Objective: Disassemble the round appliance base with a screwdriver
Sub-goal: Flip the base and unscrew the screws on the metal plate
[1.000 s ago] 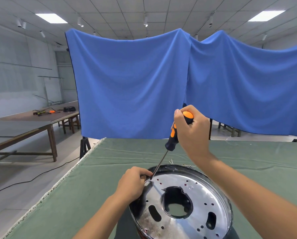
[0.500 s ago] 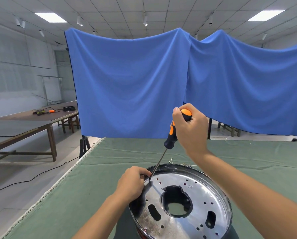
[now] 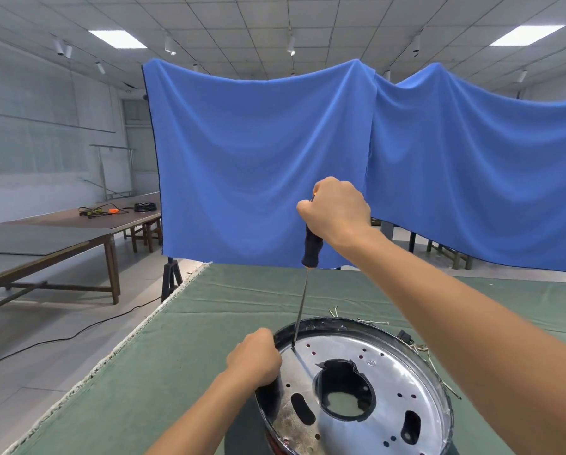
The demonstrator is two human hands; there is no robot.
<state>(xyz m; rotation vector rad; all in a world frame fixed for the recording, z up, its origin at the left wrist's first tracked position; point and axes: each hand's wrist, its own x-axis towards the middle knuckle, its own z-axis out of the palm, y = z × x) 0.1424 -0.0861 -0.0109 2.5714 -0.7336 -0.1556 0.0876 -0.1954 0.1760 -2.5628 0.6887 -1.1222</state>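
The round appliance base [image 3: 386, 372], a shiny metal disc with a dark rim, a large central hole and several small holes, lies on the green table cloth [image 3: 183, 362] low in the view. My left hand [image 3: 255, 359] grips its left rim. My right hand [image 3: 335, 210] grips the top of a black-and-orange screwdriver [image 3: 311, 247] held nearly upright. The thin shaft runs down to the disc, and its tip touches the plate near the upper-left rim, just right of my left hand.
A blue curtain [image 3: 275, 159] hangs behind the table. Loose wires and small bits [image 3: 373, 321] lie just beyond the base. A long wooden table [image 3: 61, 234] with tools stands at the left, and a black cable [image 3: 78, 330] trails across the floor.
My right hand has swung the screwdriver from a tilt to nearly upright and now covers the orange handle end. The tip stays at the same spot. My left hand keeps its hold on the rim.
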